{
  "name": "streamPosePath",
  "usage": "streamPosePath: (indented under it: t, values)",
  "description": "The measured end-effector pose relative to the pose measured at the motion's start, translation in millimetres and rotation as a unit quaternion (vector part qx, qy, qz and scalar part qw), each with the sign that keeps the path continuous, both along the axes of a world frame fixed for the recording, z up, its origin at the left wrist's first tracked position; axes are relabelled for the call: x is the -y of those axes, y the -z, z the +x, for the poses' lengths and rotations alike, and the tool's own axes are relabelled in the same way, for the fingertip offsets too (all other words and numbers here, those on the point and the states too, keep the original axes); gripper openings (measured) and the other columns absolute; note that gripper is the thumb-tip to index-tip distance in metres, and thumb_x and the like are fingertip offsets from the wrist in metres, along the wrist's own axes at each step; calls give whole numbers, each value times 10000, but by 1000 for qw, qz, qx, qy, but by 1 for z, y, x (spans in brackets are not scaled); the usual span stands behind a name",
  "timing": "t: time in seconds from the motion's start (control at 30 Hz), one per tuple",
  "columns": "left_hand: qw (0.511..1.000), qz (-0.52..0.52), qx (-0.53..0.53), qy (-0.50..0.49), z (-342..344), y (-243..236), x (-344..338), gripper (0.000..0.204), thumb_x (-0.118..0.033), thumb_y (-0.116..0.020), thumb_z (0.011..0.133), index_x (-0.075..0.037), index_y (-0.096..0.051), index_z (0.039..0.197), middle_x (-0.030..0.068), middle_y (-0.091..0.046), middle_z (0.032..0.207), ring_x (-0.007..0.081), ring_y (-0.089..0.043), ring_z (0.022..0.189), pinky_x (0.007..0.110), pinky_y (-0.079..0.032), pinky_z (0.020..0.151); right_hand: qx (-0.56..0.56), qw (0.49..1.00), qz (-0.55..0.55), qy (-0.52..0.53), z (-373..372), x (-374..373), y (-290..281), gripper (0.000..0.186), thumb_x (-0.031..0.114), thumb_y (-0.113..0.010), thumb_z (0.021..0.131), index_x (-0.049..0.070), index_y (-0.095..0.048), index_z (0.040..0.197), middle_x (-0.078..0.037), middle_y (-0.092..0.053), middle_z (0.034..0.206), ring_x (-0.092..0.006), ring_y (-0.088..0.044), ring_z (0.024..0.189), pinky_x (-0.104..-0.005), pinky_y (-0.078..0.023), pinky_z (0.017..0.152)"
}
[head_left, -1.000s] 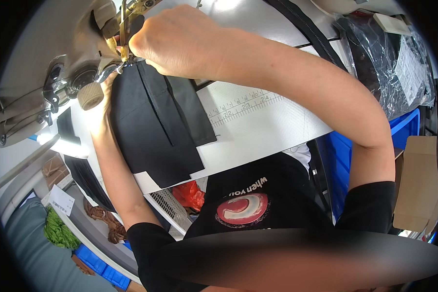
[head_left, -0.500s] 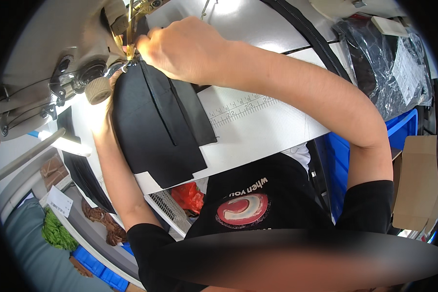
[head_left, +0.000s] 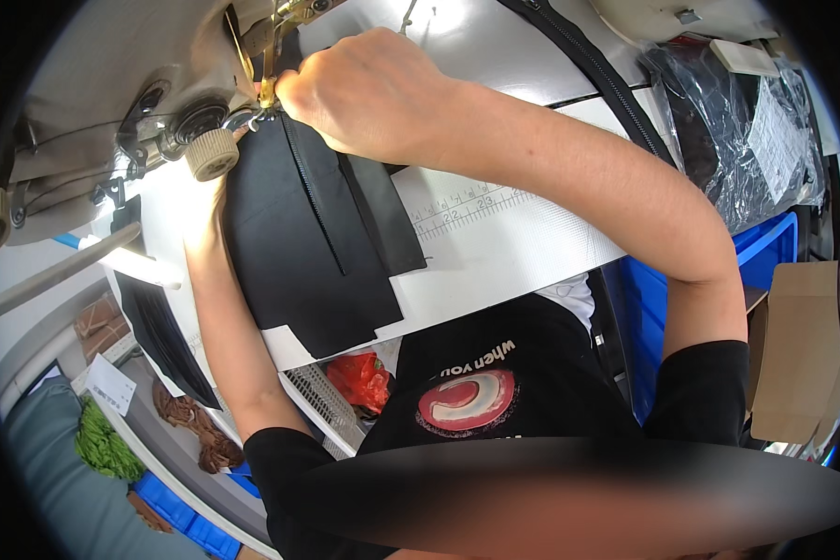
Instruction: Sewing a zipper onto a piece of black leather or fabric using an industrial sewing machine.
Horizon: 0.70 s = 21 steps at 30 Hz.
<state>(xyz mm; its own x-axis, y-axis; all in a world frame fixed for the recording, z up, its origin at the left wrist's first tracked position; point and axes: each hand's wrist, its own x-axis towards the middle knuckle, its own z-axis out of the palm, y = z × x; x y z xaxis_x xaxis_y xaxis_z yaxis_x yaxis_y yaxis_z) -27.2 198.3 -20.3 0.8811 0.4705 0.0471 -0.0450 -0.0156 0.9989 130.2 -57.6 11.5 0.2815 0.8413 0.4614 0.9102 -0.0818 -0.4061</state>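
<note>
A black fabric piece [head_left: 280, 233] with a zipper [head_left: 313, 196] set along it lies on the white sewing table, its far end under the presser foot [head_left: 268, 91] of a sewing machine [head_left: 131, 84]. My right hand [head_left: 369, 93] is closed beside the foot at the far end of the fabric, with its fingertips turned away. What they pinch is hidden. My left hand [head_left: 213, 191] reaches along the left edge of the fabric. Its fingers are hidden behind the machine head and its ribbed knob [head_left: 212, 155].
A printed ruler scale [head_left: 467, 207] runs across the white tabletop. A loose black zipper strip [head_left: 597, 70] crosses the far right. Plastic-wrapped goods [head_left: 747, 131] sit above a blue crate [head_left: 649, 313], near a cardboard box [head_left: 798, 350]. More black strips [head_left: 163, 336] hang at the left.
The whole view has shifted slightly, so the machine appears a little farther right. Both hands and the fabric keep nearly the same places relative to the table.
</note>
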Motion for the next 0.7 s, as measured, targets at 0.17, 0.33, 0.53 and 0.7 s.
streamPosePath:
  t: [0.17, 0.33, 0.53, 0.7]
  values:
    - [1000, 2, 2, -2, 2, 0, 1, 260, -94, -716, 856, 22, -652, 1079, 82, -672, 1037, 153, -626, 918, 281, -494, 861, 19, 1000, 1, 2, 0, -1, 6, 223, 192, -561, 871, 109, -615, 671, -89, -609, 616, -283, -610, 556, -404, -463, 498]
    - [1000, 4, 2, -4, 2, 0, 2, 273, -109, -716, 859, 19, -647, 1090, 79, -667, 1041, 151, -620, 916, 279, -491, 856, 60, 997, 47, 22, -4, 2, 14, 77, 93, -634, 804, 42, -600, 758, -94, -604, 603, -243, -622, 502, -345, -470, 434]
    - [1000, 7, 3, -4, 2, -2, -1, 290, -127, -717, 861, 15, -642, 1103, 76, -662, 1045, 149, -613, 914, 276, -486, 849, 62, 996, -37, -43, 4, 8, 1, 76, 113, -633, 818, 52, -614, 775, -88, -614, 647, -249, -640, 578, -380, -491, 507]
    - [1000, 9, 1, -6, 3, -1, -3, 304, -141, -717, 864, 12, -638, 1114, 73, -658, 1049, 147, -607, 913, 274, -482, 843, 16, 1000, -10, -6, 29, 29, -5, 139, 162, -637, 800, 69, -626, 697, -109, -655, 730, -278, -663, 703, -413, -497, 620]
